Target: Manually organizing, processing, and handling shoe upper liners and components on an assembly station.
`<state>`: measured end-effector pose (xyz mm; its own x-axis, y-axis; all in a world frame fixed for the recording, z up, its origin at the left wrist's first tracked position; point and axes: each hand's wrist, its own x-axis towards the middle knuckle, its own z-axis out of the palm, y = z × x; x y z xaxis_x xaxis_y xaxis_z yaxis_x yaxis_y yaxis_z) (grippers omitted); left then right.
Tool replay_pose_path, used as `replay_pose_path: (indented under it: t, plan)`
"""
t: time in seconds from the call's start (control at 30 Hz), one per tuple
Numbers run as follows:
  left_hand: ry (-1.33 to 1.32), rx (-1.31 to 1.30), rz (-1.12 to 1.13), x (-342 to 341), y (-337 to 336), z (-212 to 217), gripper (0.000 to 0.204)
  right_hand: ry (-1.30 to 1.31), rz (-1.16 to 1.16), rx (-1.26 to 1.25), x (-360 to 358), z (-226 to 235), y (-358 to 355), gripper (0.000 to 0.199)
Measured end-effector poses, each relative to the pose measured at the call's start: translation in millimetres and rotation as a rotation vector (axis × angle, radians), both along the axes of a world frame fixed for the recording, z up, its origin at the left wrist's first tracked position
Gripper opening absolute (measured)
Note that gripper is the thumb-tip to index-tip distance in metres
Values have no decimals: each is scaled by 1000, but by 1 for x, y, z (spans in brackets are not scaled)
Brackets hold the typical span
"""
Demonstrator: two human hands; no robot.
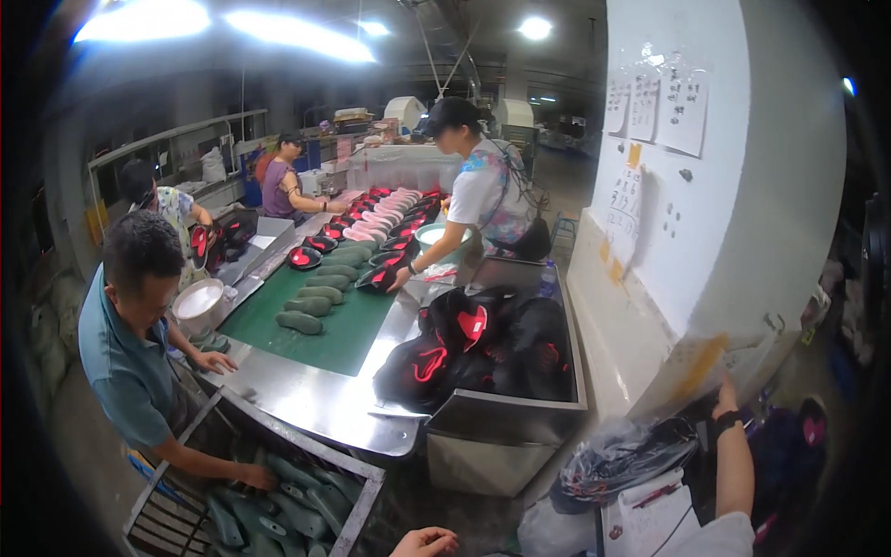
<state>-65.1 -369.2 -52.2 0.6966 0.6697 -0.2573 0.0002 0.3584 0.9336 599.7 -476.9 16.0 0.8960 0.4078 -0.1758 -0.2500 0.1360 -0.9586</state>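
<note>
At the lower right my right hand (727,399), with a dark band on the wrist, reaches up to a sheet of clear plastic (756,357) by the pillar. Its fingers look closed on the plastic's edge, though they are partly hidden. My left hand (425,542) shows only in part at the bottom edge, fingers loosely bent and apart, with nothing visible in it. Below my right forearm lie a white paper pad (654,520), a red pen (656,495) and a bundle of dark things in clear plastic wrap (631,459).
A green conveyor belt (255,311) carries shoe lasts (307,305) and black-red shoe uppers (304,257). Ahead stands a metal bin (492,441) heaped with uppers (427,362). A co-worker (139,325) reaches into a crate (365,506) of lasts; several others work along the belt. The white pillar (687,223) rises at right.
</note>
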Motion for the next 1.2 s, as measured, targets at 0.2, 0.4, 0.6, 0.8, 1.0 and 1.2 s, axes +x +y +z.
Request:
replay_pose_path:
  t: [0.2,0.4,0.6,0.8,1.0,1.2]
  plan:
    - [-81,16,1,2,6,-12,18,-210,16,-68,37,-14,-10,50]
    - [-93,88,-45,-3,3,-15,19,12,-208,-483,26,-19,-7,63]
    - [-42,48,-81,-10,2,-10,22,-208,-123,-329,-28,-13,-20,50]
    - [15,37,-148,9,13,-30,20,-1544,49,-890,-117,52,-44,17]
    - [66,-131,-83,21,8,-1,15,-1539,203,-1151,-120,61,-52,16]
    - [101,10,-296,46,17,-32,20,-1764,92,-1124,-134,46,-84,17]
